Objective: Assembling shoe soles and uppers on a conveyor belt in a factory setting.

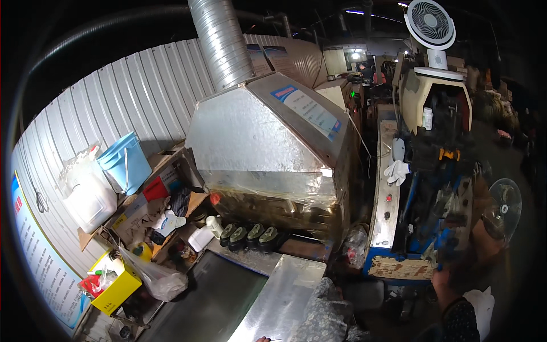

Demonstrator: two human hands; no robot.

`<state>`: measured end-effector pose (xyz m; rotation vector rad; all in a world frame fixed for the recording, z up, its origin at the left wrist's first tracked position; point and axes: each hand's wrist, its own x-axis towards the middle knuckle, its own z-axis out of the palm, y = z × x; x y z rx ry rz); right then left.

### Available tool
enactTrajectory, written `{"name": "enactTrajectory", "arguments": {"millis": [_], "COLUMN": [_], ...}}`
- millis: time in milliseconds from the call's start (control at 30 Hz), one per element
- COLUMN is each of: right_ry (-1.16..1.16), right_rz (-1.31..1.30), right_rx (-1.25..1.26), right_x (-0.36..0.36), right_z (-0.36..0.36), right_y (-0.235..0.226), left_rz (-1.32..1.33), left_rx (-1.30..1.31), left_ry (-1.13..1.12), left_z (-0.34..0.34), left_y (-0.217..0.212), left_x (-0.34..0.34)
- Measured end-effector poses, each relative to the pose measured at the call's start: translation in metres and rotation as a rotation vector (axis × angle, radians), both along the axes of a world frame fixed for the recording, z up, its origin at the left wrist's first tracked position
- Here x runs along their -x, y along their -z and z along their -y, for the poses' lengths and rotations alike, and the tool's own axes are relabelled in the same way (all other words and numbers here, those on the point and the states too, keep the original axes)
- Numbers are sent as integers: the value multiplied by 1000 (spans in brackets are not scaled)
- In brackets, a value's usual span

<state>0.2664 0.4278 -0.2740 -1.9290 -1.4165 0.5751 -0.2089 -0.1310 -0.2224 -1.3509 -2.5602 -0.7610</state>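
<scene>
Only a sliver of my left hand [263,340] shows at the lower edge, over a bare metal plate [279,290]. A thin pale thing lies beside its fingertips; whether the hand holds it is hidden. A grey patterned cloth [326,313], perhaps my sleeve, covers part of the plate. On the right, my right hand [441,280] reaches up from a dark dotted sleeve to the near end of a blue-framed machine [399,268]. Shadow hides its fingers. Several dark shoes with green tops [248,235] stand in a row before the opening of a metal hood [256,131].
A dark conveyor belt [211,296] runs toward the hood. Left of it are a yellow box [117,290], a plastic bag [162,279] and a blue bucket [126,162]. White gloves [397,171] lie on the machine at right, near a white fan [431,25] and a clear round fan [502,211].
</scene>
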Motion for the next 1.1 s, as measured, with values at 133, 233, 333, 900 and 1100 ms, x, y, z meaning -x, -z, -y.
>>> {"name": "enactTrajectory", "arguments": {"millis": [133,233,333,900,1100], "right_ry": [26,12,-6,-330,-295], "right_rz": [-92,-259,-180,-83,-62], "right_rx": [-30,-6,-116,-40,-3], "right_x": [-1,0,6,53,23], "right_z": [-1,-3,-6,0,4], "right_y": [3,-10,-12,-64,-45], "left_rz": [6,-10,-6,15,46], "left_rx": [38,36,3,111,76], "left_ry": [11,20,23,-86,-68], "left_z": [-5,-8,-6,11,4], "left_y": [-1,1,5,-21,-36], "left_x": [-1,-4,-2,-4,-2]}}
